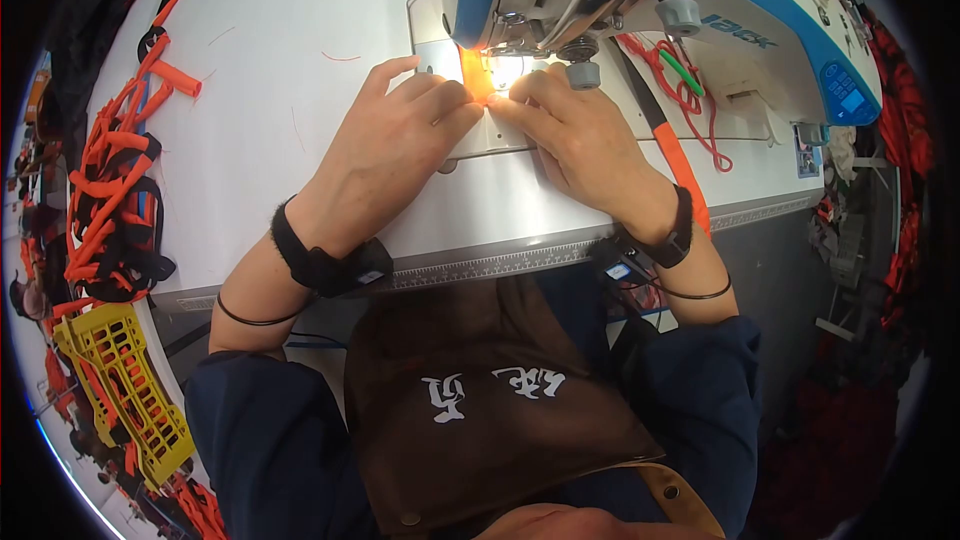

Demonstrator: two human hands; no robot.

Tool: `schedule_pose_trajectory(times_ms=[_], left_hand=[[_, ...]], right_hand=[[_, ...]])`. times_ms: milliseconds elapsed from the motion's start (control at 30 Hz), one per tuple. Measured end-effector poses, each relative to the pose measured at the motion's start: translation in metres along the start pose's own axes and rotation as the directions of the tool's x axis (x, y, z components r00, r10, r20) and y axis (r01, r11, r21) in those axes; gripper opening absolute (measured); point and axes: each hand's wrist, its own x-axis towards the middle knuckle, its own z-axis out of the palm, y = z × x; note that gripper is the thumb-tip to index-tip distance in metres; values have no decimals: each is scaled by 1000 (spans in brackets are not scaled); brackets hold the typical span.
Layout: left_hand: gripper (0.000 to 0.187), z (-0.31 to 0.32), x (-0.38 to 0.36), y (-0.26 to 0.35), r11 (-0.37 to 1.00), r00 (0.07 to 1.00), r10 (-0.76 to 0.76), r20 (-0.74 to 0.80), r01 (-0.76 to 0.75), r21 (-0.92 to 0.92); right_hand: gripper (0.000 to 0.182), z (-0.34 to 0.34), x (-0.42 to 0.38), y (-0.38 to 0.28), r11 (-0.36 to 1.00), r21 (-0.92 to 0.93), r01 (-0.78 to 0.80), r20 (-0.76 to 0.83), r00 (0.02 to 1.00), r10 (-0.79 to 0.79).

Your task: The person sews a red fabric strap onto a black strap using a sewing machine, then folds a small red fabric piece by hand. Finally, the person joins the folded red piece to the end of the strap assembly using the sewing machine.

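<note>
Here, left fingers, right fingers and glare obscure orange fabric.

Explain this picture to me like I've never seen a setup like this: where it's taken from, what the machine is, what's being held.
There is no robot here. One camera, worn on a person's head, looks down past their apron at two bare hands. The big white and blue thing is a sewing machine, its lamp lit. The left hand and right hand meet in front of it, fingertips on a piece of orange cloth. Each wrist wears a black strap with a small device.

On the white table, a tangle of orange and black straps lies at left; a red cord lies at right. A yellow crate sits beyond the table's near left corner.
</note>
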Motion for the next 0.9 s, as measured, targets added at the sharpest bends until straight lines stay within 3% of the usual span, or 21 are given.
schedule_pose_trajectory(times_ms=[900], left_hand=[[45,7,2,-9,999,998,-28,-48,29,20]], right_hand=[[43,0,5,-2,994,-87,-72,32,997,75]])
